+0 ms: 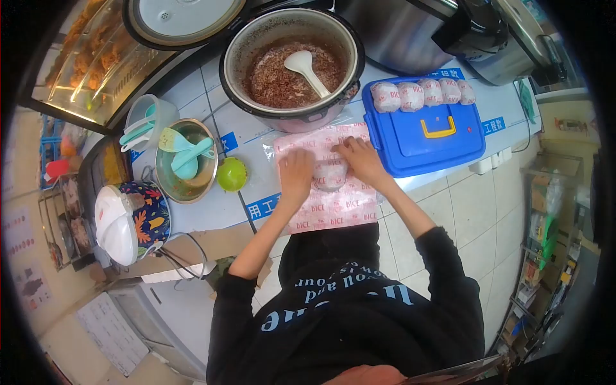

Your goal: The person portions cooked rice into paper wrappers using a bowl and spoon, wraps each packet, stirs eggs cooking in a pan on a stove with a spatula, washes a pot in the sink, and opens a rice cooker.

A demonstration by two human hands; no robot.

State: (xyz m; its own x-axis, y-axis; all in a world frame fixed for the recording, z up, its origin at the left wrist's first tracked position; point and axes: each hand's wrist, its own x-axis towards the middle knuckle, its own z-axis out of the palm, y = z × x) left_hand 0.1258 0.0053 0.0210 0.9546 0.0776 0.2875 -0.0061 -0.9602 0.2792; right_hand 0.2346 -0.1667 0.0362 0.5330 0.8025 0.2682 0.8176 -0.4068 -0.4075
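On the counter in front of me lies pink-and-white printed wrapping paper (327, 210). A rounded bundle (330, 176) wrapped in the same paper sits on it, between my hands; its contents are hidden. My left hand (297, 172) is at the left of the bundle, fingers bent down onto the paper. From the upper right, my right hand (362, 159) reaches in with curled fingers gripping the paper near the bundle's far end. Just beyond stands a cooker pot (231, 70) of dark reddish rice, with a white rice paddle (308, 72) resting in it.
To the right, several wrapped bundles (412, 96) line the back of a blue box (417, 144) with a yellow handle (438, 127). At left are a metal bowl (192, 188) with turquoise utensils, a green cup (231, 174), a clear container (164, 110) and a patterned electric pot (151, 215).
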